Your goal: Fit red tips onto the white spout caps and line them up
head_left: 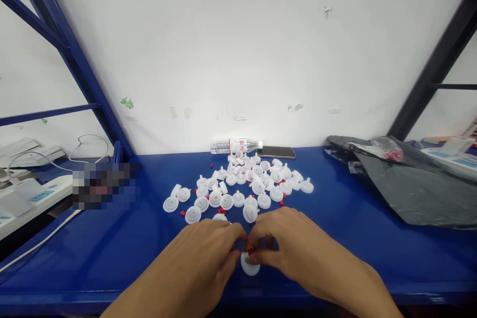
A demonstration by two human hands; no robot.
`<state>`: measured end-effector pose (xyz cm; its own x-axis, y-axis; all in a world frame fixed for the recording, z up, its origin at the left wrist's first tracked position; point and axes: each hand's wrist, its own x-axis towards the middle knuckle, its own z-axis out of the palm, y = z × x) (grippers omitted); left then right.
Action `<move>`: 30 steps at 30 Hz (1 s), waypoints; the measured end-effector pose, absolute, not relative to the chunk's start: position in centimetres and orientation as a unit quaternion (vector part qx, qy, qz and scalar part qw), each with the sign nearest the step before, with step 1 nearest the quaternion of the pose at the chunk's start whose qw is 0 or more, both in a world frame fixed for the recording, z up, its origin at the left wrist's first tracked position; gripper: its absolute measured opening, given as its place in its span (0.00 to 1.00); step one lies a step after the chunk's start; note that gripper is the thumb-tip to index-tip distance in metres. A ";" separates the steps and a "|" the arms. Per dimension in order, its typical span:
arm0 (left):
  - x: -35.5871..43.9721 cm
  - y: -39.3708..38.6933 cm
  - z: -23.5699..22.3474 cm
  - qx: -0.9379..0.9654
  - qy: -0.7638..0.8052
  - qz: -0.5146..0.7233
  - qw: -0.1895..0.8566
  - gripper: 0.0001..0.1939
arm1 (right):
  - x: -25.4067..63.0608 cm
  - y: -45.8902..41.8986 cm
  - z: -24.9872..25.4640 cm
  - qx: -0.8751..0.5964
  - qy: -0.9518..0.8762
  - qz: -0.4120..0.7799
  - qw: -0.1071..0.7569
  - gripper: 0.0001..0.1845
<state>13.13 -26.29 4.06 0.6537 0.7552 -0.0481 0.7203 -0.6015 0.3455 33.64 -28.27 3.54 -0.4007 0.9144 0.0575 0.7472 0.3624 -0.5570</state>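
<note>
Pinched between thumb and finger of your right hand (285, 241), there's a small red piece (251, 251), right over the white cap (250, 268) near the table's front edge! Your thumb tip sits over that cap, partly covering it. Your left hand (208, 253) is curled in close alongside, thumb and finger near each other, but whether they grip anything, you can't tell from this angle. Just beyond your knuckles, look at that spread: a loose heap of white caps (264, 201), some on edge, some flat, some with the stem up, red bits scattered among them, all on the blue table (149, 258). Behind the heap, a clear bottle (238, 146) lies on its side by a phone (278, 152). Off to your right, a dark plastic bag (406, 189); far left, a white power strip (40, 198).
</note>
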 end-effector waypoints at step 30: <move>1.0 -20.8 5.5 0.702 0.703 0.000 0.117 0.08 | 34.0 -26.6 2.8 -0.638 -0.736 0.096 0.205 0.10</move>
